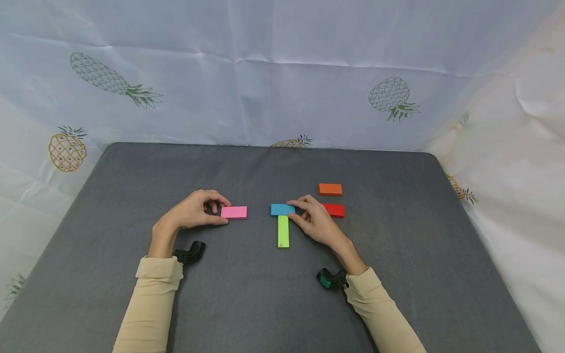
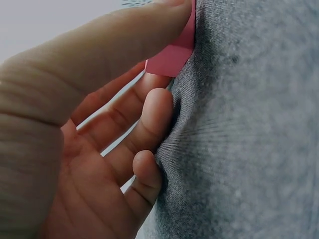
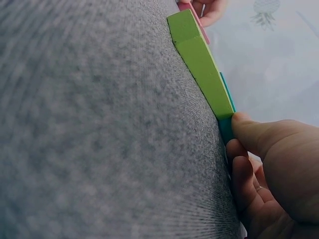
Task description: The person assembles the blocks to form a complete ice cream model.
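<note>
On the grey cloth, my left hand (image 1: 194,210) pinches the left end of a pink block (image 1: 234,213) between thumb and fingers. In the left wrist view the thumb covers much of the pink block (image 2: 172,59). My right hand (image 1: 319,220) pinches the right end of a blue block (image 1: 281,210), thumb on the near side and a finger on the far side. A lime green block (image 1: 283,232) lies lengthwise below the blue one, its far end against it, forming a T. The right wrist view shows the green block (image 3: 202,69) leading up to the thumb.
A red block (image 1: 334,211) lies just beyond the right hand, partly hidden by it. Farther back is an orange block (image 1: 330,189). The grey table (image 1: 247,304) meets a pineapple-print curtain (image 1: 265,98) at its back edge. Black straps with mounts sit at both wrists.
</note>
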Motion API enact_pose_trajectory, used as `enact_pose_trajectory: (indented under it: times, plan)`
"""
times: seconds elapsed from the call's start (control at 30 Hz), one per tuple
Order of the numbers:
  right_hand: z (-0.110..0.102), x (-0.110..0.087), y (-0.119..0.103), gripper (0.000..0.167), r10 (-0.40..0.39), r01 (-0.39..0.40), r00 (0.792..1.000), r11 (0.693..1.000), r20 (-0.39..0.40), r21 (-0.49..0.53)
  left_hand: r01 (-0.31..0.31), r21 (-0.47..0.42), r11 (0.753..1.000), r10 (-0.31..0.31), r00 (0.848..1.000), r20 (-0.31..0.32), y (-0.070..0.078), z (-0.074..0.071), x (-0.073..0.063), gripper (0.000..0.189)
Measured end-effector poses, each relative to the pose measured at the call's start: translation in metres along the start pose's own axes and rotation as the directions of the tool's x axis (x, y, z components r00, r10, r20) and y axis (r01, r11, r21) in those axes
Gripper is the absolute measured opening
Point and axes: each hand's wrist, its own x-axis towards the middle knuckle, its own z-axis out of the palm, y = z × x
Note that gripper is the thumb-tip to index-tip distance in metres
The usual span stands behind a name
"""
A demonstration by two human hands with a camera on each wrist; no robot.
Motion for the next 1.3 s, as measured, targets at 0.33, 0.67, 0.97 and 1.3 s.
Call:
enact_pose_trajectory:
  times: [0.33, 0.67, 0.97, 1.3]
  plan:
    - [0.0001, -0.0005, 0.0000, 0.036, -0.001, 0.001, 1.000, 1.000, -0.003, -0.003, 0.011, 0.008, 1.000, -0.010, 1.000, -0.008, 0.0026, 0.0001, 0.0011, 0.030]
    - [-0.0009, -0.0010, -0.0015, 0.036, -0.002, 0.002, 1.000, 1.000, -0.006, -0.009, 0.000, 0.015, 1.000, 0.000, 1.000, -0.021, 0.0014, 0.0015, 0.0010, 0.027]
    - [-0.0001, -0.0019, -0.0023, 0.036, 0.002, -0.002, 1.000, 1.000, 0.000, -0.001, 0.004, 0.010, 1.000, -0.004, 1.000, -0.030, 0.0023, 0.0027, 0.0009, 0.026]
    - [0.0005, -0.0011, -0.0018, 0.036, 0.020, -0.020, 1.000, 1.000, 0.007, -0.005, -0.006, -0.001, 1.000, 0.006, 0.999, -0.042, 0.0007, 0.0027, 0.0008, 0.025]
